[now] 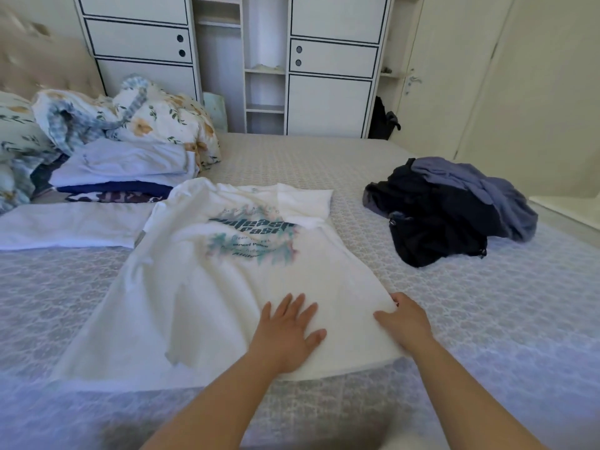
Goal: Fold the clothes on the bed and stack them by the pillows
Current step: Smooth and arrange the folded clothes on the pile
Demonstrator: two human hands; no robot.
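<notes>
Bed with patterned pale cover, filling most of the view; white wardrobe behind it, tufted headboard at far left.

Floral duvet bunched at the head end, floral pillow beside it at the left edge.

White printed T-shirt spread flat mid-bed, print side up, collar toward the far side, hem nearest the camera. One sleeve folded in across the top right; left side rumpled, not squared off. Fold judged just begun.

Dark clothes heap well apart to the right: black and grey-blue garments, tangled, unfolded. Number of pieces impossible to tell.

Folded stack just below the duvet, near the pillow: pale items on top, a navy layer and a patterned one beneath. Counted as done, and already roughly where the task wants it.

Flat white garment lying left of the T-shirt, in front of the stack; folded or merely spread, cannot tell.

Left hand pressing flat on the lower T-shirt, fingers straight and spread, nothing gripped.

Right hand at the shirt's right hem corner, fingers curled over the edge, pinching the cloth.

Estimate: somewhere near halfway. Remaining: finish this shirt, carry it to the stack, then work through the dark heap.
</notes>
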